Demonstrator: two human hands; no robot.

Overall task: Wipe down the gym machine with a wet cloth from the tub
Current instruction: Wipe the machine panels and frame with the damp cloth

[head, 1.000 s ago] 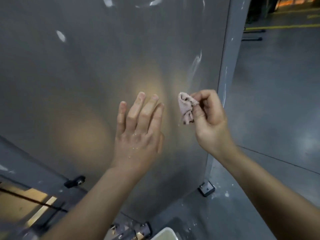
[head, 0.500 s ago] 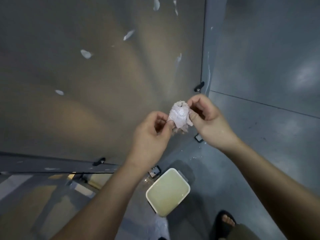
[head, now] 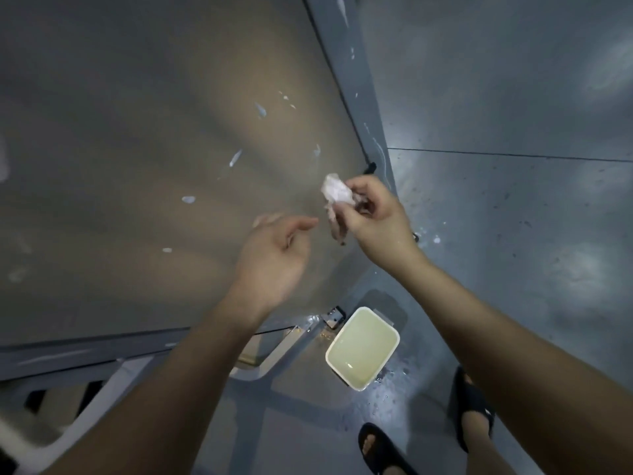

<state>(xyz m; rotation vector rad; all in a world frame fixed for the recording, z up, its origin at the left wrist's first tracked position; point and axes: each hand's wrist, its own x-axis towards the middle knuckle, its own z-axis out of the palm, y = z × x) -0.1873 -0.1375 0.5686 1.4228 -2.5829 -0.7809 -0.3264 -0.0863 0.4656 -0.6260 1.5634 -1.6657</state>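
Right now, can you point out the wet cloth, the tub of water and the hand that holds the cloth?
cloth [head: 336,190]: head view, on the pale bunched top.
tub [head: 328,354]: head view, on its near-left white rim.
right hand [head: 378,219]: head view, on the back of the hand.

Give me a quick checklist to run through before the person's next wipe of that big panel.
1. Cloth in hand: ok, pinched in the right hand.
2. Left hand free: ok, open and holding nothing.
3. Cloth wet enough: cannot tell.
4. Tub within reach: ok, on the floor below the hands, with liquid in it.
5. Panel clean: not ok, pale smears still show.
6. Footing: not ok, wet drops on the floor near the sandals.
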